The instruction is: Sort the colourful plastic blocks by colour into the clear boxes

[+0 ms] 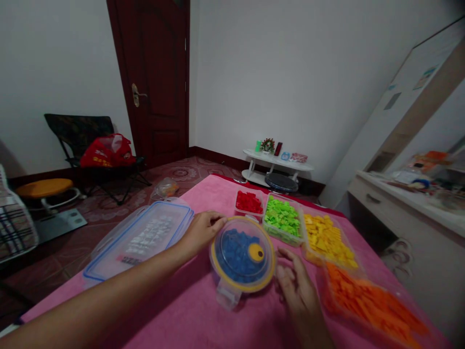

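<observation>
A round clear container (pixel 236 252) with a yellow-rimmed lid stands on the pink cloth before me, blue pieces showing through the lid. One of its clear side clips (pixel 228 296) hangs out at the front. My left hand (pixel 203 230) grips the rim at the upper left, thumb and forefinger against the edge. On the right side, my right hand (pixel 296 281) has its fingers bent at the container's edge; the fingertips are partly hidden. Just left of the container lie large clear lids (pixel 145 237) with blue edging.
Open boxes of red (pixel 249 202), green (pixel 282 216), yellow (pixel 329 240) and orange pieces (pixel 374 303) line the right side of the pink-covered table (pixel 163 315). A cabinet (pixel 410 218) stands to the right. Behind are a white shelf (pixel 278 161) and a folding chair (pixel 82 131).
</observation>
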`<state>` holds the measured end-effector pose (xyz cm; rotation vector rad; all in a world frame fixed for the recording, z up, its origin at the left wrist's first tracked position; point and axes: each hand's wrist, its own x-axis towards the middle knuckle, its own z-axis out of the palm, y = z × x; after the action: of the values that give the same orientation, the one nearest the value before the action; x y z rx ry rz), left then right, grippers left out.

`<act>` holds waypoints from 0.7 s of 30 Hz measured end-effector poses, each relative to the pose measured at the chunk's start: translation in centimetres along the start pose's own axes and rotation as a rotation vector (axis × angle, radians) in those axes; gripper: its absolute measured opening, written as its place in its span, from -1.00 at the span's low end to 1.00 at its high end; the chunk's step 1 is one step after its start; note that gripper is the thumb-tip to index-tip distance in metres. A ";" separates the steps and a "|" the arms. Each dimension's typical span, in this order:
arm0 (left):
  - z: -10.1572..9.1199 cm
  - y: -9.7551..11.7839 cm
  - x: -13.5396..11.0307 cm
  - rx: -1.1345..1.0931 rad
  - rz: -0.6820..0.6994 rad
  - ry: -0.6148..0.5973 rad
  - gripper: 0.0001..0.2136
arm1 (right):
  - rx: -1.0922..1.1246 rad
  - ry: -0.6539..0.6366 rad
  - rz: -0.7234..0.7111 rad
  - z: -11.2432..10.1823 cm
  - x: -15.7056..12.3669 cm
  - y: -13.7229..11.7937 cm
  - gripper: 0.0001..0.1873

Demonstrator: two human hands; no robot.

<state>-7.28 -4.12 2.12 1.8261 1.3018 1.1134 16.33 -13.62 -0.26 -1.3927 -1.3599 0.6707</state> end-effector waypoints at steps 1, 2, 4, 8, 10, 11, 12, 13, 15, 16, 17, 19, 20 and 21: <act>-0.2 -0.2 0.1 0.059 0.023 -0.007 -0.72 | 0.030 -0.025 0.034 0.3 -0.1 0.2 -0.51; -0.4 -0.4 0.1 0.106 0.028 -0.022 -0.72 | 0.051 -0.044 0.054 0.7 -0.2 0.3 -0.49; -1.0 -0.7 0.0 0.160 0.011 -0.053 -0.70 | 0.078 -0.068 0.081 1.2 -0.4 0.3 -0.47; -2.1 -0.9 -0.6 0.093 -0.018 -0.229 -0.61 | 0.151 -0.123 0.156 1.5 -0.3 0.1 -0.43; -2.4 -1.0 -0.7 -0.015 -0.052 -0.327 -0.59 | 0.196 -0.144 0.190 1.5 0.1 -0.1 -0.40; -2.4 -1.0 -0.7 -0.080 -0.082 -0.348 -0.58 | 0.217 -0.154 0.206 1.5 0.2 -0.2 -0.39; -2.3 -1.1 -0.6 -0.144 -0.118 -0.353 -0.58 | 0.238 -0.165 0.222 1.5 0.4 -0.3 -0.36; -2.3 -1.1 -0.6 -0.200 -0.158 -0.345 -0.58 | 0.258 -0.177 0.243 1.6 0.6 -0.4 -0.34; -2.1 -1.1 -0.5 -0.271 -0.244 -0.304 -0.58 | 0.304 -0.186 0.300 1.6 0.9 -0.4 -0.31; -2.0 -1.0 -0.4 -0.297 -0.284 -0.288 -0.58 | 0.332 -0.192 0.338 1.6 1.1 -0.4 -0.31; -2.0 -0.9 -0.4 -0.327 -0.325 -0.280 -0.58 | 0.358 -0.200 0.382 1.6 1.2 -0.3 -0.33; -2.2 -0.5 -0.3 -0.399 -0.416 -0.299 -0.59 | 0.403 -0.227 0.468 1.4 1.4 -0.3 -0.40; -2.4 -0.3 -0.3 -0.440 -0.471 -0.334 -0.59 | 0.420 -0.242 0.499 1.3 1.4 -0.3 -0.45; -2.6 -0.1 -0.3 -0.479 -0.534 -0.377 -0.59 | 0.433 -0.257 0.520 1.1 1.4 -0.3 -0.49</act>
<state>-9.69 -4.31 3.16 1.1641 1.0855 0.6695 15.46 -12.01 0.07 -1.3318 -0.9529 1.4378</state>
